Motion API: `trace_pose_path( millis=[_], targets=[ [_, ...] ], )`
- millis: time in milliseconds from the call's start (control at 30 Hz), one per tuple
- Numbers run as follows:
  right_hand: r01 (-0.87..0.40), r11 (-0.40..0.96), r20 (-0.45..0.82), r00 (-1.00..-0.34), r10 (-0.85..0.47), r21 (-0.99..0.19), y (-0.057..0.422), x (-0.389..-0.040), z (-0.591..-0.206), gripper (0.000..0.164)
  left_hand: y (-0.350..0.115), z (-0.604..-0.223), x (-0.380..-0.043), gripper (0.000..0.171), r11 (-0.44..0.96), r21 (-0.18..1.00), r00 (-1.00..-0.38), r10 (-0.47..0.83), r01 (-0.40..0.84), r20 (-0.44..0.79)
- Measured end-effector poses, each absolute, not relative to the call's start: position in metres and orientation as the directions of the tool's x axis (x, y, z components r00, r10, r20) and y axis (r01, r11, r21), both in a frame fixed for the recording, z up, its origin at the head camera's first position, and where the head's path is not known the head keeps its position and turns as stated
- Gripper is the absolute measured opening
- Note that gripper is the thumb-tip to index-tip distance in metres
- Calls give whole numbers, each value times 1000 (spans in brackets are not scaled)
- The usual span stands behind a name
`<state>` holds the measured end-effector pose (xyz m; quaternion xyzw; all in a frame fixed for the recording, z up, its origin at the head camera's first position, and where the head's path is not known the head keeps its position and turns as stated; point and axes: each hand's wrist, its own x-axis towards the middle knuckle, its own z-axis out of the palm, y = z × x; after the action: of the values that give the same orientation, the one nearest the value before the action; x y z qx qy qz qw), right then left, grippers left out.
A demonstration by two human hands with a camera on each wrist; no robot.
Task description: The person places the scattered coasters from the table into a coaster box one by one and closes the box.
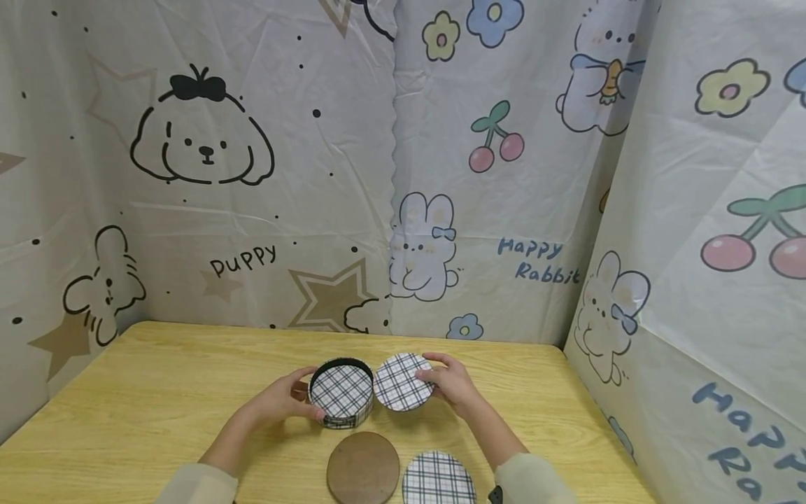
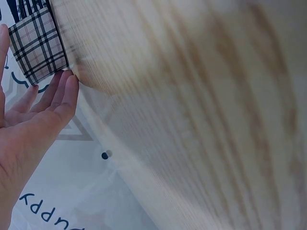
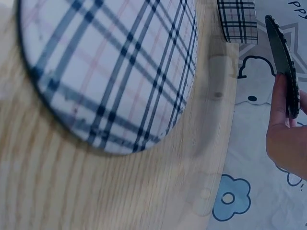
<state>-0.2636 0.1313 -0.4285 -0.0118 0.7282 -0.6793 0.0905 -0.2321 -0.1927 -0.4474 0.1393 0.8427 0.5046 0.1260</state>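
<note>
My left hand point(image 1: 283, 400) grips the side of a round plaid coaster holder point(image 1: 362, 414), thumb at its near side and fingers at its far left. The holder has a black inner wall, and a plaid round face shows inside. In the left wrist view, the fingers of the left hand point(image 2: 33, 124) rest against the plaid wall of the holder point(image 2: 39, 45). My right hand point(image 1: 452, 383) pinches a round plaid coaster point(image 1: 401, 383) by its right edge, just right of the holder. The right wrist view shows this coaster point(image 3: 283, 62) nearly edge-on, raised above the table.
Nearer to me on the wooden table point(image 1: 157, 392) lie a brown round coaster point(image 1: 363, 467) and a plaid coaster point(image 1: 439, 479), side by side. A printed cloth curtain point(image 1: 352, 175) hangs behind the table and along its sides.
</note>
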Motion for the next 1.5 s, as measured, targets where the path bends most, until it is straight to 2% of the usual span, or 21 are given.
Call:
trace_pose_path(
  millis=[600, 900, 1133, 1500],
  targets=[
    [110, -16, -104, -970, -219, -994, 90, -267, -425, 54, -192, -447, -233, 92, 469, 878, -932, 353, 97, -86],
    [87, -49, -73, -970, -232, -995, 70, -264, -430, 47, -192, -446, -232, 92, 474, 876, -934, 346, 90, -91],
    [150, -75, -131, -967, -220, -986, 51, -263, -433, 47, -192, -447, -233, 92, 471, 878, -934, 343, 85, -94],
    [157, -62, -138, -961, -240, -986, 32, -260, -437, 45, -191, -446, -231, 92, 483, 872, -938, 333, 78, -101]
  ],
)
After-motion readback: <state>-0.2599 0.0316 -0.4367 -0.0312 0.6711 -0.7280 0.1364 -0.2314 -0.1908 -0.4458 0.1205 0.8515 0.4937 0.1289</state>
